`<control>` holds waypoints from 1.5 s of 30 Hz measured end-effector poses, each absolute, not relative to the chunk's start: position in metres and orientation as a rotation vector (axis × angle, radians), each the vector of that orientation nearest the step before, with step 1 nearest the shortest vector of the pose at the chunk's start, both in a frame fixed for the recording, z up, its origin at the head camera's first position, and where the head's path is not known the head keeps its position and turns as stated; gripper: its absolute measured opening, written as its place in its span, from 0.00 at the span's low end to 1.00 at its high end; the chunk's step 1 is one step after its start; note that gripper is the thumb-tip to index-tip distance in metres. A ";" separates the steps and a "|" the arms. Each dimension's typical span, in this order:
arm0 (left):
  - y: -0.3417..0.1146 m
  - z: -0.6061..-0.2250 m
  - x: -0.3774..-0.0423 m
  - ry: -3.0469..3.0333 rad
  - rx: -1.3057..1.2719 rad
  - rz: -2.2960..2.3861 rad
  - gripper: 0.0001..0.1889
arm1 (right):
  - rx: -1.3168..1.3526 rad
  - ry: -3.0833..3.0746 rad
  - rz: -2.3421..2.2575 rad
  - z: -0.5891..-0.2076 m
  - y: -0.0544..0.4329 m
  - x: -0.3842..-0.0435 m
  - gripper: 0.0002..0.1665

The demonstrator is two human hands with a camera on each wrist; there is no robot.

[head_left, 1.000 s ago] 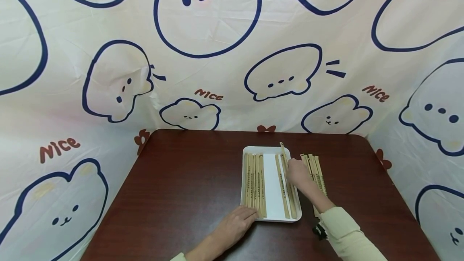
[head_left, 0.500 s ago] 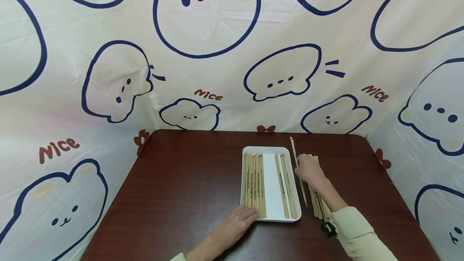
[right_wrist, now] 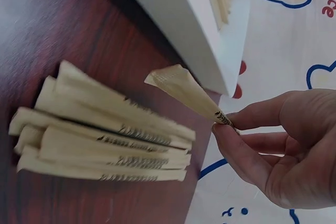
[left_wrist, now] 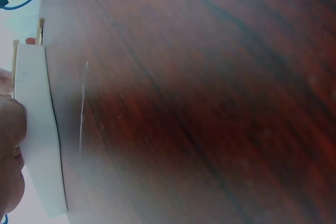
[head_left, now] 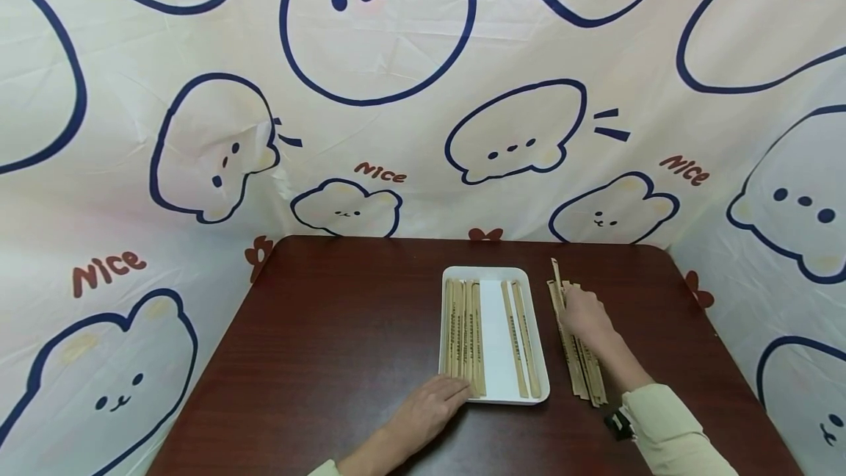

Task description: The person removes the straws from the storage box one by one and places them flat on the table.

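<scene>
My right hand pinches one paper-wrapped chopstick packet between thumb and fingertips. It is held raised at a slant, over the pile of similar packets on the table. At the near left corner of a white tray, my left hand grips the wall. In the left wrist view its thumb lies against the tray's outer side, with another finger at the rim. Inside the tray, several packets lie side by side along the left, and two slanted ones lie on the right.
The dark brown table extends to the left of the tray. Behind and beside it hangs a pale cloth printed with blue-outlined bears. A black device sits at my right wrist.
My right hand has moved right with a packet, from over the tray's right side to above the loose pile. The left hand and tray have stayed put.
</scene>
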State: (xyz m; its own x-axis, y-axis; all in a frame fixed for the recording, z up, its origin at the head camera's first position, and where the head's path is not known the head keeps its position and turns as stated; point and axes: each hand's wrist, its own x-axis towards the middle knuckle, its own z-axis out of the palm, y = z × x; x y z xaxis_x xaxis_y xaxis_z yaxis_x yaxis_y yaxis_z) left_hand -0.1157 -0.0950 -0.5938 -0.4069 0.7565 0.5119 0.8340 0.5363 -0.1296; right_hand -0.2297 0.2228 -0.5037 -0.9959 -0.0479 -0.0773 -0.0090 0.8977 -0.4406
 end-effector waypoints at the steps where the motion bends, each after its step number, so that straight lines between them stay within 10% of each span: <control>1: -0.095 -0.594 -0.116 -2.261 -1.287 -0.198 0.18 | -0.037 2.975 -0.684 -0.505 0.225 -0.229 0.12; 45: -0.095 -0.592 -0.115 -2.279 -1.297 -0.210 0.18 | 0.032 2.948 -0.683 -0.543 0.255 -0.222 0.20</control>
State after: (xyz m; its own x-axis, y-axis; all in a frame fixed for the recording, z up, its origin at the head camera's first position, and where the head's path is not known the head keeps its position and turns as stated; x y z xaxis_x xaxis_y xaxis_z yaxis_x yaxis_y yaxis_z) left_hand -0.1152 -0.0951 -0.5924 -0.4173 0.7609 0.4969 0.8388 0.5329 -0.1116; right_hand -0.2217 0.2545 -0.5432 -0.9931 -0.0053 -0.1168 0.0466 0.8982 -0.4372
